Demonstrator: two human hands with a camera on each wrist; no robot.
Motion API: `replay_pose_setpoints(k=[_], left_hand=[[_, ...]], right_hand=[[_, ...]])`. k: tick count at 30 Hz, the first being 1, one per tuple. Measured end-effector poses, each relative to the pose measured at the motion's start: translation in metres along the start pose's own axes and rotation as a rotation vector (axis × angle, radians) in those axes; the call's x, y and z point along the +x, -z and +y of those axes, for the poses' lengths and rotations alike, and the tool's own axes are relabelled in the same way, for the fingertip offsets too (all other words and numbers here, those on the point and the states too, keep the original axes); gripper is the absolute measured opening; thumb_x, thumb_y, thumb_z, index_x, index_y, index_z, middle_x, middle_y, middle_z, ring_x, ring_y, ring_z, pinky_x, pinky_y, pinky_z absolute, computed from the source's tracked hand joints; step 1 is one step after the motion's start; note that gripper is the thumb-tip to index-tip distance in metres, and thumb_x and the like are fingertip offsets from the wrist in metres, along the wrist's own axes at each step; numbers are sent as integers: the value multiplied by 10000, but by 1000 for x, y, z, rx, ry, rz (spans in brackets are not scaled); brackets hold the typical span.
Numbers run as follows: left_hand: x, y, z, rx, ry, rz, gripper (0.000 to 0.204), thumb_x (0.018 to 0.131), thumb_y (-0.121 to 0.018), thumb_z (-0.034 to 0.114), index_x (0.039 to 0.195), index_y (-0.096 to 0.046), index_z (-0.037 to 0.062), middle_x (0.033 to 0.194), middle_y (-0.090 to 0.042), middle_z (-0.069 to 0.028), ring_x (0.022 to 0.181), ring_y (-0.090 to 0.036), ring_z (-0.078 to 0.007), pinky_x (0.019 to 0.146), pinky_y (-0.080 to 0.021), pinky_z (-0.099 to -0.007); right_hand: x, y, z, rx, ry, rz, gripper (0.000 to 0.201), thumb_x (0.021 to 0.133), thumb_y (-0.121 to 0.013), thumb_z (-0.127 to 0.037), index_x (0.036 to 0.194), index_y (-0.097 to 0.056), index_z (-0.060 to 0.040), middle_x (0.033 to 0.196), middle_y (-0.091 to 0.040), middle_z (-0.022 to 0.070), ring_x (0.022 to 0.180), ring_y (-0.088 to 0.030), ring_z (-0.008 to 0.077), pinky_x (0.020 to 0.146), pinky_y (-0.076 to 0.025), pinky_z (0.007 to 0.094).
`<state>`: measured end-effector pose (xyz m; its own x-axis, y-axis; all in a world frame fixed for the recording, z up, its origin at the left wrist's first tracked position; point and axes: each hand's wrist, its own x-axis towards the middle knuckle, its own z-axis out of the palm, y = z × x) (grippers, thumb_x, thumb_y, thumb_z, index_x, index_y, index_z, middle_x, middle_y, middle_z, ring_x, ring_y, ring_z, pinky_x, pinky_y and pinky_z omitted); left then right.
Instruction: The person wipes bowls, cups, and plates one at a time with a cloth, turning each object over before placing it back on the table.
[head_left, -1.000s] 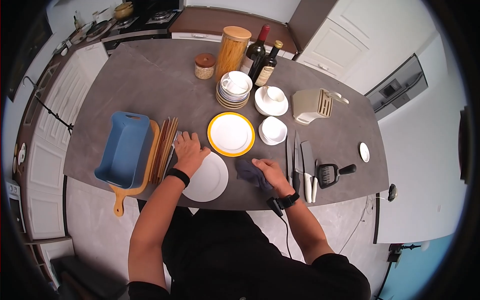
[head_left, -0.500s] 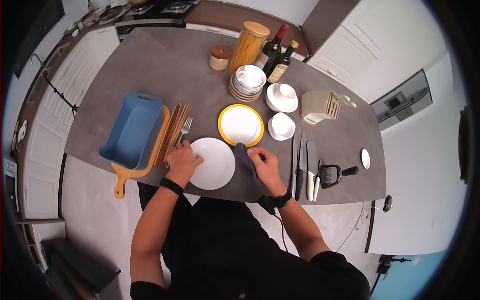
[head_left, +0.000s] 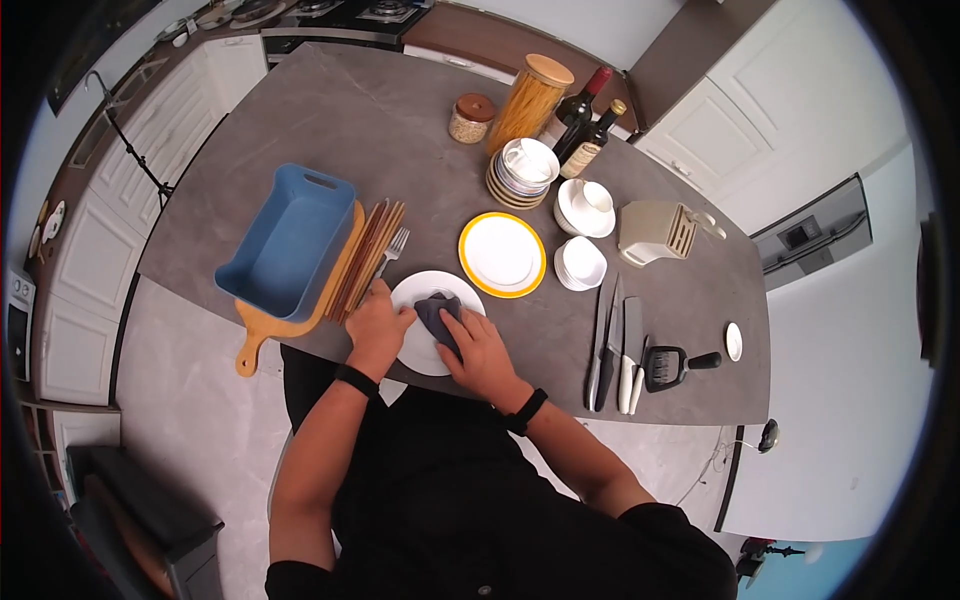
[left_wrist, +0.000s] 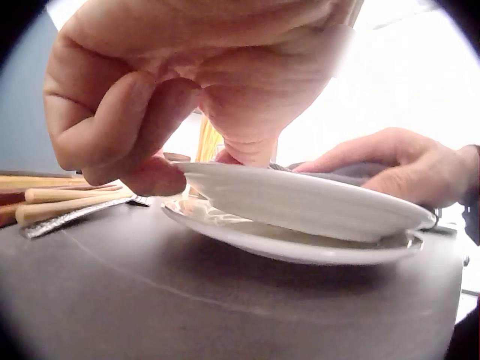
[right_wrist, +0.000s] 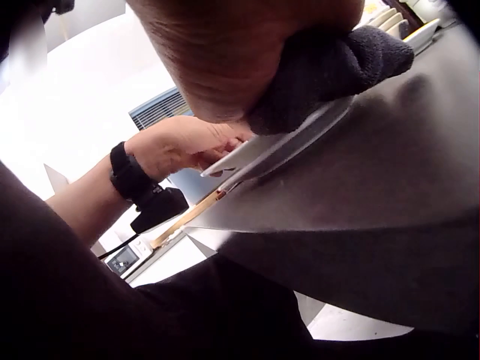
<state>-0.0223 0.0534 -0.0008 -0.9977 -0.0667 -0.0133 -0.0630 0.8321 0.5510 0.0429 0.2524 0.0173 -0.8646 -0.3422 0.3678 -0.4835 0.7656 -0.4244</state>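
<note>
My left hand [head_left: 376,328] pinches the left rim of a white plate [head_left: 418,352], thumb over the edge. In the left wrist view the plate [left_wrist: 300,201] is tilted, its left side raised off another white plate [left_wrist: 292,249] beneath it, and the curled fingers [left_wrist: 161,180] are at its rim. My right hand [head_left: 484,358] holds a dark grey cloth [head_left: 436,318] against the plate's upper face. The right wrist view shows the bunched cloth [right_wrist: 330,75] under that hand, over the plate.
Left of the plates are a fork [head_left: 396,246], chopsticks [head_left: 372,258], a wooden board [head_left: 258,330] and a blue bin [head_left: 290,245]. Behind stand a yellow-rimmed plate [head_left: 502,254], stacked bowls [head_left: 522,180] and bottles [head_left: 590,140]. Knives [head_left: 630,340] and a black spatula [head_left: 664,369] lie at right.
My right hand has carried the cloth left from beside the plate onto its face. My left hand has gone from above the plate's left edge to gripping the rim. The head view has shifted.
</note>
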Motion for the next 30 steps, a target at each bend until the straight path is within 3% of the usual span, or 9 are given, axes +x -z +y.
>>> replay_pose_setpoints(k=[3, 6, 9, 12, 18, 23, 28, 30], left_hand=[[-1, 4, -2, -253, 60, -26, 414, 856, -698, 358, 1045, -615, -1, 952, -730, -217, 902, -727, -404, 797, -566, -466], [6, 1, -10, -514, 175, -127, 384, 910, -624, 369, 979, -667, -7, 876, -730, -180, 889, -736, -339, 781, -553, -428], [-8, 17, 2, -829, 260, -365, 430, 950, -548, 369, 916, -675, -40, 839, -720, -142, 841, -717, -274, 773, -541, -407], [-10, 23, 5, -871, 406, -497, 444, 972, -504, 354, 898, -656, -57, 777, -671, -99, 744, -646, -210, 706, -509, -377], [-25, 2, -2, -976, 246, -371, 386, 978, -456, 304, 907, -656, -18, 810, -606, -81, 732, -563, -151, 623, -442, -343], [-42, -4, 4, -1201, 332, -430, 323, 986, -431, 269, 1053, -600, 3, 890, -615, -78, 820, -590, -158, 697, -512, -341], [-47, -3, 5, -1350, 355, -461, 178, 956, -461, 270, 853, -472, 126, 620, -354, 53, 455, -275, -78, 455, -189, -285], [-50, 6, 6, -1403, 403, -534, 194, 960, -444, 295, 850, -460, 136, 615, -345, 53, 459, -279, -79, 466, -190, -277]], right_hand=[[-4, 2, 3, 59, 5, 9, 529, 926, -712, -160, 1408, -580, 11, 1362, -579, 279, 1293, -545, 446, 1088, -452, 495], [-3, 0, 4, 102, -42, 59, 501, 936, -699, -135, 1397, -587, 24, 1379, -577, 302, 1309, -551, 459, 1113, -449, 497], [-1, -5, 2, 136, -110, 131, 463, 949, -689, -125, 1375, -601, 37, 1371, -584, 328, 1286, -572, 480, 1102, -464, 496], [6, -7, 1, 153, -173, 174, 443, 959, -681, -127, 1358, -609, 53, 1356, -588, 358, 1262, -584, 502, 1087, -475, 491], [19, -16, 9, 212, -265, 219, 439, 971, -662, -143, 1354, -608, 63, 1344, -587, 381, 1252, -583, 519, 1078, -480, 482], [36, -24, 9, 210, -314, 190, 446, 977, -661, -187, 1370, -619, 21, 1355, -592, 370, 1247, -604, 498, 1061, -494, 464], [53, -34, -13, 209, -178, 192, 452, 962, -677, -193, 1385, -627, -43, 1336, -632, 301, 1202, -636, 458, 1031, -519, 450], [58, -30, -27, 280, -124, 149, 450, 959, -677, -188, 1389, -630, -65, 1342, -636, 279, 1192, -643, 447, 1022, -527, 442]])
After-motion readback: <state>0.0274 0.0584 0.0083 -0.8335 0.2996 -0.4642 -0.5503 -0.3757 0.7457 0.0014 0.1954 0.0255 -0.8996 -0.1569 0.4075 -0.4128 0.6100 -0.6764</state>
